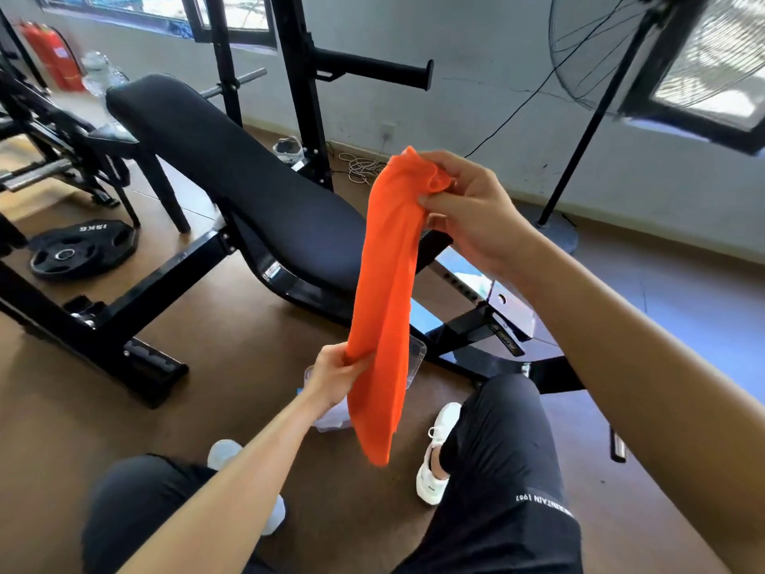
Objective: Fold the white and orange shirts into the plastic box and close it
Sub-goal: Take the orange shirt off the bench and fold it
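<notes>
The orange shirt [387, 300] hangs in the air as a long narrow band, folded lengthwise. My right hand [472, 209] pinches its top end, high and to the right. My left hand [333, 381] grips its left edge lower down, and the tail hangs below that hand. Behind the shirt on the floor stands the clear plastic box [415, 358], mostly hidden, with only a rim corner showing. Something white [331, 418] shows in it below my left hand; it may be the white shirt, though I cannot tell for sure.
A black weight bench [232, 171] stands just beyond the box on the brown floor. A weight plate [78, 250] lies at the left. A standing fan [612, 76] is at the right. My knees and white shoes [436, 457] frame the box.
</notes>
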{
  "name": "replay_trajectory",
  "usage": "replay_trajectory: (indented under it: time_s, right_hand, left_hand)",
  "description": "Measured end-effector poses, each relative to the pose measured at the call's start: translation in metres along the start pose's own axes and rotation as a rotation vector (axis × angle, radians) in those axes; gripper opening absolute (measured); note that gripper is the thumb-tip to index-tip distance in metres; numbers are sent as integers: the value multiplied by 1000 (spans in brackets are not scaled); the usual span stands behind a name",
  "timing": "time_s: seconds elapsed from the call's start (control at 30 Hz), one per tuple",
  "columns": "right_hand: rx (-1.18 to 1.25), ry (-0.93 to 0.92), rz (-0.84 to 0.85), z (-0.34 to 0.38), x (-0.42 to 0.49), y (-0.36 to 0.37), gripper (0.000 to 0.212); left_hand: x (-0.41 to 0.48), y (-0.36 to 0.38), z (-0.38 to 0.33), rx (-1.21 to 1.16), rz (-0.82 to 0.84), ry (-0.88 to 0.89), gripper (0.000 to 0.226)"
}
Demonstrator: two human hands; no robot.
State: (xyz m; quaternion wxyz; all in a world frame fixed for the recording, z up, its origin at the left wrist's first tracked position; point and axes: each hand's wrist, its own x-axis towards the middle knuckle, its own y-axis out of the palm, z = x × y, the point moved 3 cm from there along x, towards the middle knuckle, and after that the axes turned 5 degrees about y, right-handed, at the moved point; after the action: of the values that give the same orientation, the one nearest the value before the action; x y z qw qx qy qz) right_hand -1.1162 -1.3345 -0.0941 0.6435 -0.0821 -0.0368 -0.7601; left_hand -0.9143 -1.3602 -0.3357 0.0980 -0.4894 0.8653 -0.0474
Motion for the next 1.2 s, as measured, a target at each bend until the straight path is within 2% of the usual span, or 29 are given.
replay_trajectory:
  time_s: [0.1,0.2,0.23,0.3,0.47,0.53,0.6,0.67,0.8,0.87,1.03,1.2]
  right_hand:
    - [-123,-6,-152,-3,8,-23,49]
    - [-233,47,-305,-18,18,-42,49]
    - [-247,76,-338,-26,21,-48,49]
    - [-283,142,-367,-47,27,-57,50]
    - [-362,305,-404,-111,32,-70,46]
    - [-405,345,-399,-130,29,-63,42]
    - [-447,373,-367,-143,19,-47,50]
    - [-370,411,-334,-157,-1,-24,51]
    - [-147,458,-220,-190,-63,29,28]
    - [-57,453,-171,-199,-98,51,26]
    - [28,435,-54,-205,-146,82,43]
    - [-25,368,-76,-206,-147,79,65]
  left_hand:
    - [-3,-15,10,-53,-22,30,32]
    - [-12,-32,7,-109,-29,22,12]
    - [-15,-37,6,-126,-31,19,16]
    - [-19,-47,3,-140,-46,31,22]
    - [-30,-65,-9,-133,-45,4,13]
    - [-33,-67,-14,-147,-38,-2,22]
    - [-34,-67,-21,-182,-50,0,25]
    - [-34,-66,-27,-233,-81,0,18]
    - [-33,-59,-28,-261,-165,-24,16]
    - [-35,-55,-23,-284,-211,-39,16]
    - [-42,-35,-20,-378,-201,-105,22]
    - [-47,-19,-18,-462,-158,-142,21]
